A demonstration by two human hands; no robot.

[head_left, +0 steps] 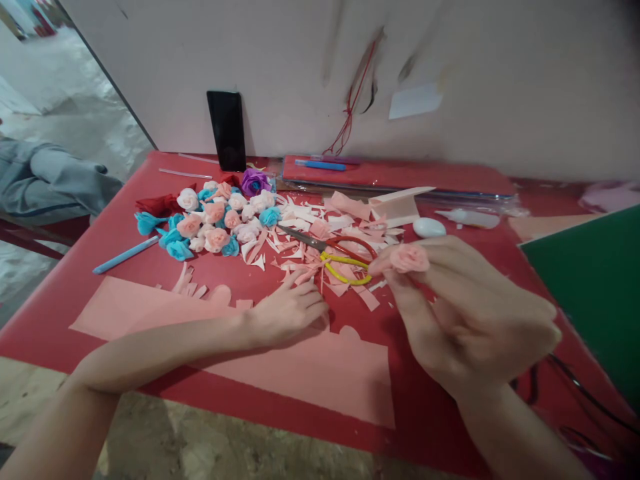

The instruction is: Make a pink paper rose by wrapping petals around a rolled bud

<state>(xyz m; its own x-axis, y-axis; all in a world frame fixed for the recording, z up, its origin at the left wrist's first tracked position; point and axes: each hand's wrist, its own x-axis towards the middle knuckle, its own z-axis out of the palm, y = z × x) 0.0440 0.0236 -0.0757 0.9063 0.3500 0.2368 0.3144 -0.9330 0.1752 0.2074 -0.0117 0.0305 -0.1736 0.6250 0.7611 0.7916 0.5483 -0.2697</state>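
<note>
While the right hand pinches the pink rose at three o'clock from the scissors, probably lightly to avoid crushing it, the left hand lies at seven, by paper scraps; its grip I cannot tell.

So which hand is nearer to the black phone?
The left. The left hand is low over the table, in front of the phone and to its right; the right hand is farther right, holding up a pink flower.

There are two hands, one phone, one pair of scissors, one purple flower.
</note>
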